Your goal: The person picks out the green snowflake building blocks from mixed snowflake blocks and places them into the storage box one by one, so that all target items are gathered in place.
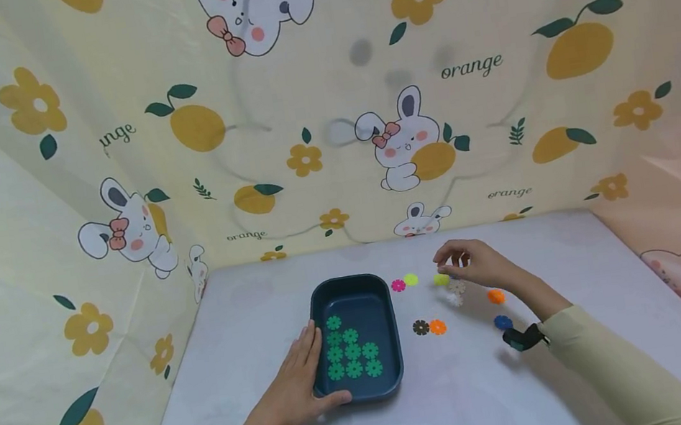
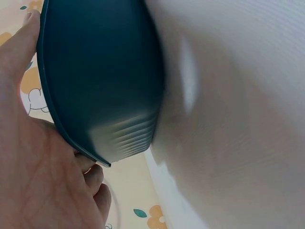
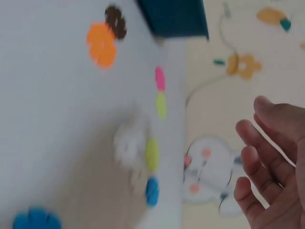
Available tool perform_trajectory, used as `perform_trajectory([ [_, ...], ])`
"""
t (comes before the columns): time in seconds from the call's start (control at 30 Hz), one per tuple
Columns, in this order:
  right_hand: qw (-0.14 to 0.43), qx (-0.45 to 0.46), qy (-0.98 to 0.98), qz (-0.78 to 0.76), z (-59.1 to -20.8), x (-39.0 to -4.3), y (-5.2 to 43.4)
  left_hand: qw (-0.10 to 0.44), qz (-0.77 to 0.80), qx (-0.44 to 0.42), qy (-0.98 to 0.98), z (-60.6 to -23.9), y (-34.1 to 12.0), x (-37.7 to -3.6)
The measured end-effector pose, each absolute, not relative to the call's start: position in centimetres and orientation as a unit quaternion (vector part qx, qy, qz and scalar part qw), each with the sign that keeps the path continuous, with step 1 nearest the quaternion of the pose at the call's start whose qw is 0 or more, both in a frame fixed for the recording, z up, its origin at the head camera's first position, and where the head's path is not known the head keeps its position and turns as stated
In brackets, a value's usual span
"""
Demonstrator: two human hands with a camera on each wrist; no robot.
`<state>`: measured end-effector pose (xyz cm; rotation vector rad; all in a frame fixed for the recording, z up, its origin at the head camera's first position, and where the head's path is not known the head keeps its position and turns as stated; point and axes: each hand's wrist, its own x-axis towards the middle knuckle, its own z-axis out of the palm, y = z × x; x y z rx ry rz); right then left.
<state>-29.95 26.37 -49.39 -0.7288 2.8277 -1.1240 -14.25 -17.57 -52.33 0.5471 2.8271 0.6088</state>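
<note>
My left hand point(image 1: 295, 378) rests along the left side of a dark blue tray point(image 1: 395, 335), its thumb on the near rim. In the left wrist view that thumb lies against the rim of the tray point(image 2: 105, 71), the other fingers by its outer wall. Several green notched snowflake discs point(image 1: 352, 352) lie inside the tray. To the right, my right hand point(image 1: 475, 265) hovers over loose discs, fingers loosely bent. The right wrist view shows nothing between the fingers of the right hand point(image 3: 274, 162). Below it lie a yellow-green disc point(image 1: 441, 280), a white disc point(image 1: 454, 299) and a beige disc point(image 1: 457, 286).
Beside the tray lie a pink disc point(image 1: 398, 286) and another yellow-green disc point(image 1: 412, 279). Closer in, a dark brown disc point(image 1: 420, 327) touches an orange disc point(image 1: 438, 327). Another orange disc point(image 1: 496, 296) and a blue disc point(image 1: 503, 322) lie under the right forearm. A printed curtain point(image 1: 313, 202) backs the white table.
</note>
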Motion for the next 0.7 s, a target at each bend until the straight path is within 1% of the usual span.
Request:
perform_trajectory([
  [0.13,-0.003,-0.184,0.920,-0.347,-50.1,-30.5,28.6,0.098,0.204,0.186,0.956,-52.3,-17.6,-14.2],
  [0.37,0.000,-0.105,0.933,-0.344,-51.5,-30.8,31.6,0.099,0.210,0.184,0.955,-52.3,-17.6,-14.1],
  [0.47,0.013,-0.067,0.935,-0.347,-52.1,-31.1,32.6,0.098,0.210,0.185,0.955,-52.2,-17.6,-14.1],
  [0.7,0.064,0.005,0.933,-0.354,-53.8,-31.9,34.5,0.095,0.207,0.189,0.955,-52.1,-17.5,-14.1],
])
